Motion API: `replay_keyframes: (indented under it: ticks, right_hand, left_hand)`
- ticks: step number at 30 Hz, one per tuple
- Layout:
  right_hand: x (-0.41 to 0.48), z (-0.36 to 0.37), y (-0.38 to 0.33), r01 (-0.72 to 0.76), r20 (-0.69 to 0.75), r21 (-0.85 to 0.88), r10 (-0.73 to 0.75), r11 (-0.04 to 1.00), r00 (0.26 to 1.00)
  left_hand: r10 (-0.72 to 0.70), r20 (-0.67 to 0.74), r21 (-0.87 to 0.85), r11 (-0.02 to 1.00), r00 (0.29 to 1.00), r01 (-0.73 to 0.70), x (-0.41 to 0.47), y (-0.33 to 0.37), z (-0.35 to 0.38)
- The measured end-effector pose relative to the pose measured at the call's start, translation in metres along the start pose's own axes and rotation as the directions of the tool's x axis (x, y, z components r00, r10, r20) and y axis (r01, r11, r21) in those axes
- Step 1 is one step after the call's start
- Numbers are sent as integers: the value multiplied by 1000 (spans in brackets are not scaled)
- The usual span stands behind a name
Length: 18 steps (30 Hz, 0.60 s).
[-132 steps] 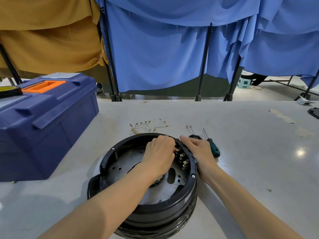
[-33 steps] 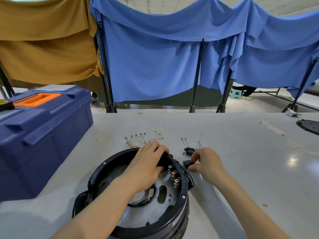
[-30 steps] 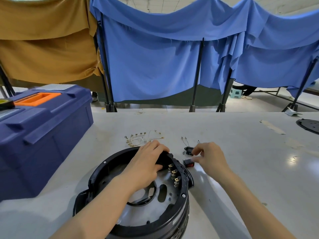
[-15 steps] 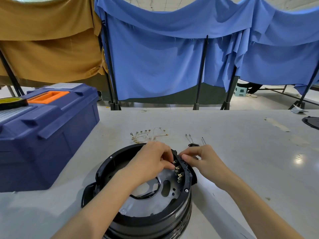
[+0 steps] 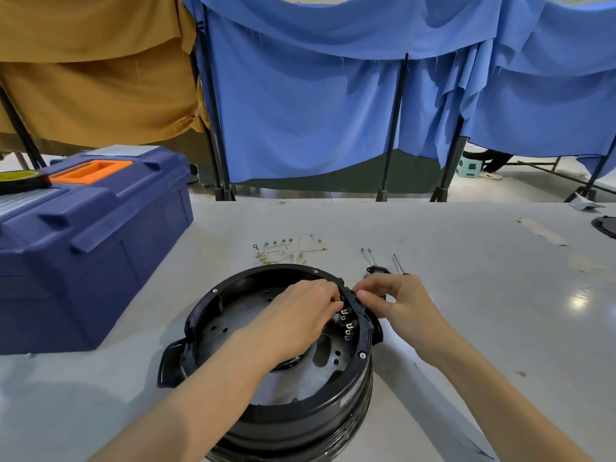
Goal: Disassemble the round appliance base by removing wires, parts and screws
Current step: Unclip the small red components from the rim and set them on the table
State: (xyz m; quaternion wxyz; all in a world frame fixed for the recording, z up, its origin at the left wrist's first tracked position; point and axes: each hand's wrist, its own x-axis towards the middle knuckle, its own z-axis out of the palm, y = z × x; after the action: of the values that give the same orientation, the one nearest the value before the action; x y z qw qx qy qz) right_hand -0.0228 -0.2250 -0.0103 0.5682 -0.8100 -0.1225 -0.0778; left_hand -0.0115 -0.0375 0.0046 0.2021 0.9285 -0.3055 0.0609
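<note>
Round base (image 5: 300, 425) on surface (image 5: 483, 311), near edge. Left hand (image 5: 300, 311) inside, fingers curled at terminal block (image 5: 348, 323) (grip hidden, can't tell). Right hand (image 5: 400, 301) pinches the block from outside.

No legible text anywhere; pale label (image 5: 346, 400) on round base (image 5: 300, 425) side too blurred.
</note>
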Motion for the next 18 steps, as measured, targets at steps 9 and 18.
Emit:
replay_keyframes:
  ticks: [9, 18]
  right_hand:
    - [-2, 7, -1, 60, -21, -74, -62, 995, 998]
    - [-1, 7, 2, 70, -17, -70, -71, 995, 997]
  left_hand:
    - [8, 11, 72, 997, 1000, -9, -1, 6, 0]
    - [1, 11, 28, 1000, 1000, -1, -3, 5, -3]
